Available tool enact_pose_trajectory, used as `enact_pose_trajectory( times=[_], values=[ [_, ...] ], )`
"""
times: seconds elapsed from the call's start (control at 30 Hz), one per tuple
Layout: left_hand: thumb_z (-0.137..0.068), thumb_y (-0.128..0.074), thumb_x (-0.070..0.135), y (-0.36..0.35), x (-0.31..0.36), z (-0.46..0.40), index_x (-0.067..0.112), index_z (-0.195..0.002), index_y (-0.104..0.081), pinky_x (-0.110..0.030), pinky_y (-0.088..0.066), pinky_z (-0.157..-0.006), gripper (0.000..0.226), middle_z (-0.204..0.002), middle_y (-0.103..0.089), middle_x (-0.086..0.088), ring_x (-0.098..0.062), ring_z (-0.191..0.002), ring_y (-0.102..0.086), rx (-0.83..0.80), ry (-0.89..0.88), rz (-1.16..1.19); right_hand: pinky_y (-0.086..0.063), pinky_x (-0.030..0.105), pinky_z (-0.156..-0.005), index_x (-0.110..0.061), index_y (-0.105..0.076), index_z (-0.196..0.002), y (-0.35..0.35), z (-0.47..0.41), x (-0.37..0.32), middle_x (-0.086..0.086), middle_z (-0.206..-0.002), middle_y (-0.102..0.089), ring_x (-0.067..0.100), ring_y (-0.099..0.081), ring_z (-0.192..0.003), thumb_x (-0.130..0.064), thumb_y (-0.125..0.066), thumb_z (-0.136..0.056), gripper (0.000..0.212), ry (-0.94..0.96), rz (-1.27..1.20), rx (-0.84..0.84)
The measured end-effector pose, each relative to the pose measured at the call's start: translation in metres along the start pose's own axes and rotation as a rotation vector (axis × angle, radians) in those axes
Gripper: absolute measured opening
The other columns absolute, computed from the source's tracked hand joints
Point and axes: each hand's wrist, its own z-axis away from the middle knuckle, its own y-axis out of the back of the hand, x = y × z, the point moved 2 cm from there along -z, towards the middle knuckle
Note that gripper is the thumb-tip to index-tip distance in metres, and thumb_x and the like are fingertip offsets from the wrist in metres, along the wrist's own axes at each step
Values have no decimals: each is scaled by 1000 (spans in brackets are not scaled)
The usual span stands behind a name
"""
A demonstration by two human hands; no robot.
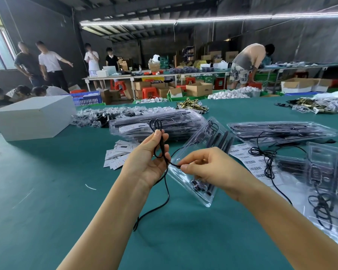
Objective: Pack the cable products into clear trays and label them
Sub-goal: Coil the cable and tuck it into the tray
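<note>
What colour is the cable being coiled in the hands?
Black cable; clearest in the head view.

We are holding a looped black cable [160,145] in our left hand [146,158], our right hand [207,168] pinching its strand above a clear tray [195,152] lying on the green table [47,182].

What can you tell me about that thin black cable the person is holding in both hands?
The black cable is thin, flexible and looks rubber-coated. Its upper part is wound into small loops that stick up above the left hand, which holds the coil between thumb and fingers. From there a short stretch runs to the right hand, which pinches it at the fingertips in front of a clear tray. The rest hangs down below the left hand and trails onto the green table, ending in a small dark plug.
</note>
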Motion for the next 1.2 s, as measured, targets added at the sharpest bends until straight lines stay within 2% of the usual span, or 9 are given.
enact_pose_trajectory(
  times=[0.2, 0.4, 0.57, 0.67, 0.8, 0.97, 1.07, 1.13, 1.2],
  values=[
    [-83, -70, 23, 0, -6, -2, 16, -77, -74, -17, -44, -41, 10, -80, -73, 3, -6, -51, -57, -15, -36, -165, -43, 8, -58, -19, -73, -81, 25, 3, -13, -14, -64, -66, -5, -58, -60, -12, -77, -78, 9, 140, 81, 18],
    [-83, -71, 16, -3, -13, 0, 7, -82, -74, -16, -45, -43, 10, -77, -74, -3, -6, -50, -59, -19, -67, -305, -53, 23, -78, -22, -69, -84, 35, 3, -17, -4, -80, -71, 11, -67, -78, -15, -79, -76, 15, 273, 228, 135],
    [-84, -69, 9, -8, -20, 4, 5, -64, -76, -14, -43, -43, 21, -70, -70, -7, -9, -53, -60, -74, -18, -355, -47, 11, -71, -16, -70, -90, 34, 4, -19, -8, -85, -67, 2, -61, -76, -16, -78, -77, 16, 462, 428, 230],
    [-84, -68, 6, -11, -19, 6, 2, -70, -74, -14, -41, -41, 16, -73, -69, -10, -11, -55, -61, -124, 31, -371, -43, 9, -69, -15, -67, -88, 33, 4, -19, -7, -84, -63, 4, -58, -76, -18, -77, -78, 15, 530, 500, 256],
    [-88, -63, 7, -13, -15, 8, -1, -79, -71, -12, -40, -40, 14, -71, -69, -11, -11, -56, -63, -210, 77, -423, -43, 15, -75, -14, -60, -89, 33, 1, -16, -3, -90, -58, 7, -56, -80, -21, -72, -83, 14, 532, 537, 223],
    [-88, -61, 6, -12, -10, 9, 2, -76, -73, -10, -39, -40, 18, -69, -66, -10, -10, -55, -61, -306, 132, -470, -45, 27, -95, -22, -50, -87, 35, 1, -13, -9, -125, -55, 3, -54, -112, -22, -61, -90, 11, 456, 445, 32],
    [-89, -59, 9, -12, -6, 11, 4, -76, -73, -8, -39, -42, 20, -67, -64, -7, -7, -55, -59, -382, 181, -527, -53, 35, -87, -22, -48, -86, 35, 3, -13, -5, -107, -65, 10, -65, -96, -18, -61, -90, 15, 426, 264, -58],
    [-93, -55, 12, -11, -3, 14, 5, -74, -74, -9, -39, -45, 28, -68, -63, -6, -7, -57, -56, -433, 178, -570, -53, 46, -80, -21, -48, -87, 34, 4, -13, 2, -93, -66, 20, -66, -85, -19, -63, -88, 15, 425, 213, -40],
    [-96, -52, 13, -11, 1, 16, 4, -81, -74, -11, -40, -50, 29, -70, -63, -6, -8, -60, -54, -457, 152, -626, -54, 46, -74, -22, -50, -88, 33, 3, -13, 0, -85, -65, 21, -66, -80, -20, -65, -88, 14, 441, 217, -5]
  ],
)
